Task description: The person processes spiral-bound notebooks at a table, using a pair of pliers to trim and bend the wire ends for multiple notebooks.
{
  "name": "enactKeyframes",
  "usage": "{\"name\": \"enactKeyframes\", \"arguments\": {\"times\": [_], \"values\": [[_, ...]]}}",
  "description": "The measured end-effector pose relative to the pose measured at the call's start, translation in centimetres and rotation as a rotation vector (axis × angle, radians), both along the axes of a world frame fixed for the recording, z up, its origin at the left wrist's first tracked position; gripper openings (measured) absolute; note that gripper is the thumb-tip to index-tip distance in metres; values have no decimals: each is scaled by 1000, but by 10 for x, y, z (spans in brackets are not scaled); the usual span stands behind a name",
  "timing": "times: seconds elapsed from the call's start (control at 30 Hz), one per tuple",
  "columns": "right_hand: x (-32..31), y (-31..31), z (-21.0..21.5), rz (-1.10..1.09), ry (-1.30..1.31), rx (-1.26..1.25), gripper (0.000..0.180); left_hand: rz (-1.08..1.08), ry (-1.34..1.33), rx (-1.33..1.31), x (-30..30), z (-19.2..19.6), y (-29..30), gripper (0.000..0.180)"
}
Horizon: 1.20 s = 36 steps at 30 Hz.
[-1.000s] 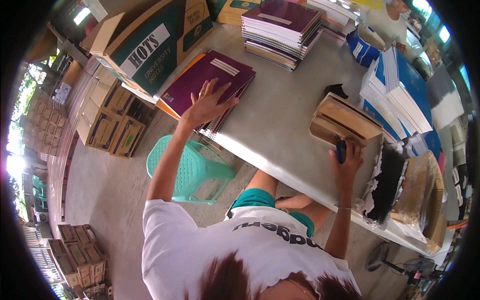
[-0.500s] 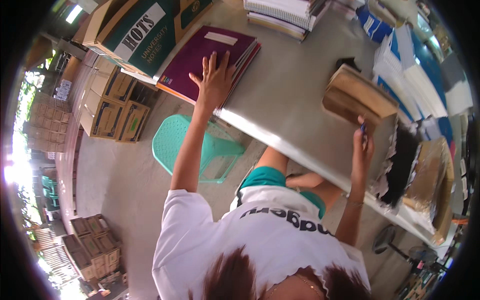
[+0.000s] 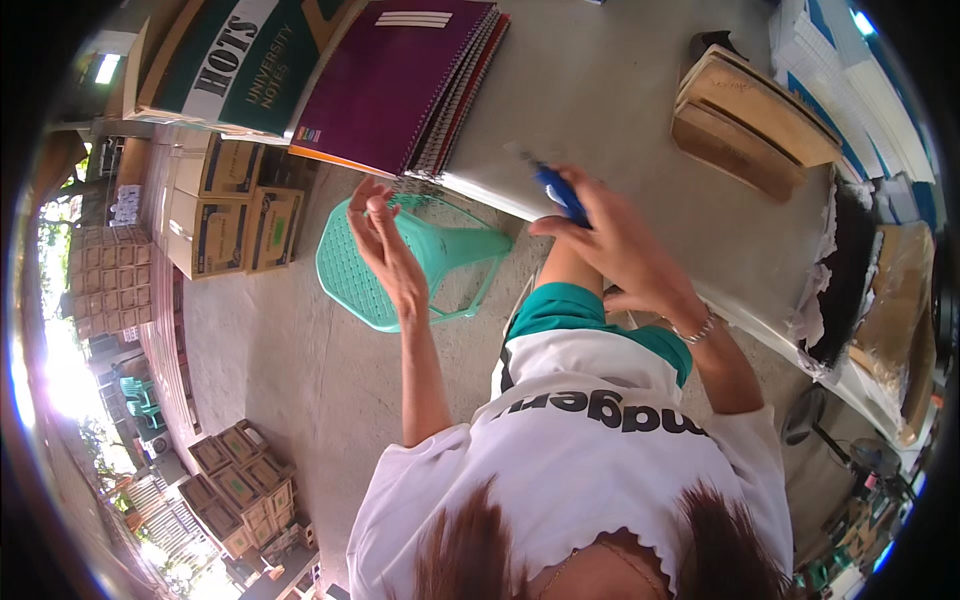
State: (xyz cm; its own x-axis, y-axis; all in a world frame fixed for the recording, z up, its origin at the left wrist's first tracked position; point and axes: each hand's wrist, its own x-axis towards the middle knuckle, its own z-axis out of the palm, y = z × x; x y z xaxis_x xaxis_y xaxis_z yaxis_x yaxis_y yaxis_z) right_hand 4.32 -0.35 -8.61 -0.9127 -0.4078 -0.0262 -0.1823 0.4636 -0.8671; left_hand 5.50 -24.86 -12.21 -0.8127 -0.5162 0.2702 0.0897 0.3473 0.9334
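Observation:
A stack of spiral-bound notebooks (image 3: pixel 390 85) with a purple cover on top lies at the table's left edge, its coils facing right. My left hand (image 3: pixel 390 255) is just off the near edge of the stack, above the green stool. Its fingers are loosely bent and apart, with nothing seen in them. My right hand (image 3: pixel 625 235) is closed around a blue-handled tool (image 3: pixel 560 195) with a thin grey tip, blurred, so its exact kind does not show. That tip points toward the notebooks, over the table's near edge.
Left of the notebooks stands a green and brown carton (image 3: pixel 240 70). A green plastic stool (image 3: pixel 375 265) is beneath my left hand. Brown cardboard pieces (image 3: pixel 750 120) lie on the table (image 3: pixel 600 90) at right, near stacked white-paged books (image 3: pixel 850 80) and a torn-edged box (image 3: pixel 845 270).
My left hand has come off the purple cover, back past the stack's near edge. My right hand has swung left with the blue-handled tool, from beside the cardboard pieces toward the notebooks.

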Motion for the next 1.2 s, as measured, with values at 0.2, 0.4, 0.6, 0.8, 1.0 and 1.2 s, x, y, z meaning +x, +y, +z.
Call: {"name": "enactKeyframes", "arguments": {"times": [0.2,0.4,0.6,0.8,1.0,1.2], "values": [[-18,-60,-30,-23,569,312,53,5,81,99,0,-18,20,42],[-33,-75,-36,-71,729,367,45,38,128,238,-2,-27,18,34],[-39,-79,-43,-52,777,389,49,49,141,363,-1,-29,22,37],[-42,-85,-45,-96,828,344,45,45,150,412,-1,-27,23,38],[-44,-90,-44,-80,824,346,45,28,162,418,-1,-27,23,38],[-45,-91,-44,-87,820,320,44,43,176,408,-2,-29,22,39]]}}
